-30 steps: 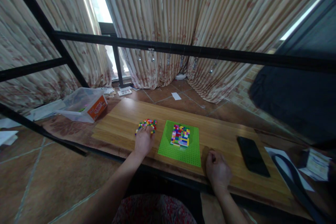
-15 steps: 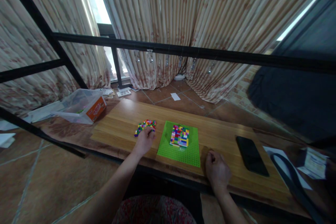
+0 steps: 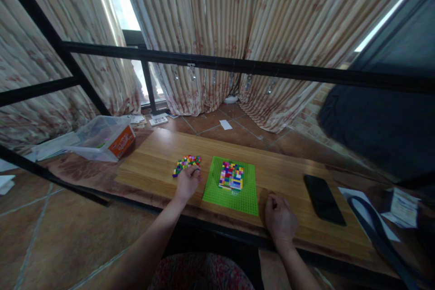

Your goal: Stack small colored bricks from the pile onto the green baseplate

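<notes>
My left hand (image 3: 187, 183) is at the near edge of a small pile of colourful toy bricks (image 3: 186, 161). Its thumb and fingers are pinched together, and what they hold, if anything, is too small to name. A green studded baseplate (image 3: 249, 199) lies right of the pile. On it stands a low, squarish block of multicoloured bricks (image 3: 232, 175), with a patchwork top and a pale lower edge. My right hand (image 3: 281, 218) rests on the table just right of the baseplate, its fingers curled into a loose fist that hides its inside.
The wooden table (image 3: 156, 149) carries a black phone (image 3: 324, 199) at the right. A clear plastic box (image 3: 98, 136) with an orange label stands off its left end. Beyond the right end lie a dark strap (image 3: 374, 224) and papers. A black metal rail (image 3: 217, 62) crosses behind.
The view has shifted slightly, so everything sits a little further left. My left hand stays pinched by the brick pile, and my right hand keeps its place beside the baseplate.
</notes>
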Demonstrator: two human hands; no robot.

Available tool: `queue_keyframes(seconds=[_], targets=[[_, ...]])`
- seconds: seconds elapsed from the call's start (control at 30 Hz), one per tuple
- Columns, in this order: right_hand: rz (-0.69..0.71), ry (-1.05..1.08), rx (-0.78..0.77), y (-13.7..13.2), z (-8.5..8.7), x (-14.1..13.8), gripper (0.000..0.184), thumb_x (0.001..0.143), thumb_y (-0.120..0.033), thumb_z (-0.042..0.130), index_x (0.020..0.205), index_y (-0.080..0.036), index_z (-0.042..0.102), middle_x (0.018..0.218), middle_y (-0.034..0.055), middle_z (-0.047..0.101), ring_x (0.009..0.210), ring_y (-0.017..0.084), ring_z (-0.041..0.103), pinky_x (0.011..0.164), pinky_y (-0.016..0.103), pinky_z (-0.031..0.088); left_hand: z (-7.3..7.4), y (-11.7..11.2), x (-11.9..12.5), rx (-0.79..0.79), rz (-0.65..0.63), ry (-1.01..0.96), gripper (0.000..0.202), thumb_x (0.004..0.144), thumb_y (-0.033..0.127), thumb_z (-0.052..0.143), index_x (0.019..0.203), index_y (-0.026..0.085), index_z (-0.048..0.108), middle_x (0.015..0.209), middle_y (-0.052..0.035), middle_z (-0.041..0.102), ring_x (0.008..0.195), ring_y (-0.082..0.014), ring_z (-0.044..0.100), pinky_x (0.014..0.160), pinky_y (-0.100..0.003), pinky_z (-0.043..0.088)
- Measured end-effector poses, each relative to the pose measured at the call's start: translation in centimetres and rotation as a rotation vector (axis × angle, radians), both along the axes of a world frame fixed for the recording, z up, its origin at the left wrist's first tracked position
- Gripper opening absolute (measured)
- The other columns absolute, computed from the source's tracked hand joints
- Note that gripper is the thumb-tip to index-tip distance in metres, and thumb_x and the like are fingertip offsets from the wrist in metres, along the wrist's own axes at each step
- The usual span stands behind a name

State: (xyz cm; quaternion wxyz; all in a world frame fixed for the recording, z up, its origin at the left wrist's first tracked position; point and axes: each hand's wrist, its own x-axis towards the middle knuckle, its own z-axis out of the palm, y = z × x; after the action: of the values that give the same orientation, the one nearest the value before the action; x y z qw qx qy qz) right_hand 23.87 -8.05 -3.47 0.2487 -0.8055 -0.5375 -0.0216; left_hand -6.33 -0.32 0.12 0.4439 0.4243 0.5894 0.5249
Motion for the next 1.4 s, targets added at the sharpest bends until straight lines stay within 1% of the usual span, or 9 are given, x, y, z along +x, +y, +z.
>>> queue_keyframes(seconds=[0.2, 0.3, 0.5, 0.63, 0.77, 0.9, 1.13, 1.27, 1.4], targets=[[-0.001, -0.001, 0.005, 0.1, 0.0, 0.0, 0.03, 0.098, -0.032, 0.045, 0.101, -0.018, 0.072, 0.096, 0.0076, 0.069, 0.069, 0.016, 0.052, 0.06, 0.028, 0.025, -0.1, -0.3, 0.2, 0.05, -0.056, 0.035, 0.013, 0.076, 0.032, 0.06, 0.083, 0.021, 0.063, 0.072, 0.0015, 0.063, 0.064, -0.0137, 0.062, 0.062, -0.029, 0.058], [0.002, -0.004, 0.019, 0.0, -0.1, 0.0, 0.031, 0.098, -0.032, 0.044, 0.102, -0.018, 0.072, 0.098, 0.0077, 0.069, 0.07, 0.016, 0.053, 0.06, 0.029, 0.026, 0.0, -0.9, 0.2, 0.061, -0.087, -0.022, 0.022, 0.073, 0.036, 0.066, 0.087, 0.021, 0.059, 0.077, 0.0012, 0.066, 0.071, -0.0155, 0.066, 0.066, -0.032, 0.059], [-0.005, -0.008, 0.001, 0.0, -0.3, 0.2, 0.031, 0.098, -0.033, 0.045, 0.103, -0.018, 0.072, 0.097, 0.0077, 0.069, 0.072, 0.017, 0.054, 0.06, 0.029, 0.026, 0.1, -2.7, -0.5, 0.0, -0.113, -0.151, 0.026, 0.065, 0.037, 0.072, 0.077, 0.02, 0.057, 0.074, 0.002, 0.065, 0.07, -0.0139, 0.065, 0.07, -0.032, 0.059], [0.012, -0.01, 0.003, 0.1, -0.3, 0.3, 0.03, 0.098, -0.031, 0.045, 0.103, -0.017, 0.072, 0.098, 0.0084, 0.07, 0.074, 0.018, 0.056, 0.061, 0.029, 0.027, 0.4, -4.6, -1.2, -0.062, -0.131, -0.114, 0.022, 0.068, 0.034, 0.066, 0.082, 0.019, 0.058, 0.072, 0.0018, 0.064, 0.063, -0.0121, 0.063, 0.058, -0.024, 0.051], [0.02, -0.014, 0.004, 0.1, -0.2, 0.3, 0.031, 0.097, -0.031, 0.045, 0.103, -0.016, 0.072, 0.098, 0.009, 0.069, 0.074, 0.018, 0.056, 0.061, 0.029, 0.028, 0.7, -6.0, -1.5, -0.117, -0.138, -0.075, 0.019, 0.069, 0.031, 0.062, 0.082, 0.018, 0.057, 0.059, 0.0051, 0.058, 0.049, -0.009, 0.054, 0.046, -0.019, 0.037], [-0.001, -0.013, -0.011, 0.1, -0.3, 0.4, 0.033, 0.098, -0.033, 0.044, 0.104, -0.017, 0.072, 0.098, 0.009, 0.069, 0.071, 0.018, 0.054, 0.06, 0.029, 0.028, 1.0, -6.3, -1.3, -0.135, -0.096, -0.108, 0.02, 0.067, 0.03, 0.064, 0.082, 0.017, 0.058, 0.063, 0.0049, 0.059, 0.054, -0.0094, 0.058, 0.048, -0.019, 0.041], [0.009, -0.007, -0.009, 0.1, -0.5, 0.3, 0.037, 0.097, -0.035, 0.041, 0.104, -0.017, 0.072, 0.099, 0.0112, 0.07, 0.073, 0.02, 0.057, 0.061, 0.03, 0.03, 1.1, -6.6, -0.8, -0.15, -0.087, -0.207, 0.033, 0.066, 0.041, 0.076, 0.082, 0.015, 0.064, 0.066, 0.003, 0.061, 0.057, -0.0085, 0.058, 0.051, -0.019, 0.044], [0.045, 0.105, 0.022, 0.4, 0.1, 1.0, 0.043, 0.094, -0.041, 0.039, 0.101, -0.016, 0.073, 0.098, 0.0138, 0.072, 0.076, 0.023, 0.06, 0.064, 0.032, 0.036, 1.7, -7.2, -0.9, -0.188, -0.087, -0.312, 0.042, 0.064, 0.043, 0.081, 0.092, 0.014, 0.068, 0.07, -0.0005, 0.067, 0.065, -0.0106, 0.063, 0.062, -0.023, 0.051], [0.087, 0.418, 0.108, 0.4, 2.7, 0.1, 0.049, 0.087, -0.054, 0.046, 0.091, -0.013, 0.073, 0.086, 0.0152, 0.073, 0.075, 0.025, 0.063, 0.069, 0.035, 0.044, 2.8, -7.8, -0.9, -0.185, -0.082, -0.313, 0.046, 0.062, 0.044, 0.084, 0.092, 0.015, 0.066, 0.078, -0.0026, 0.07, 0.067, -0.0121, 0.066, 0.065, -0.025, 0.052]])
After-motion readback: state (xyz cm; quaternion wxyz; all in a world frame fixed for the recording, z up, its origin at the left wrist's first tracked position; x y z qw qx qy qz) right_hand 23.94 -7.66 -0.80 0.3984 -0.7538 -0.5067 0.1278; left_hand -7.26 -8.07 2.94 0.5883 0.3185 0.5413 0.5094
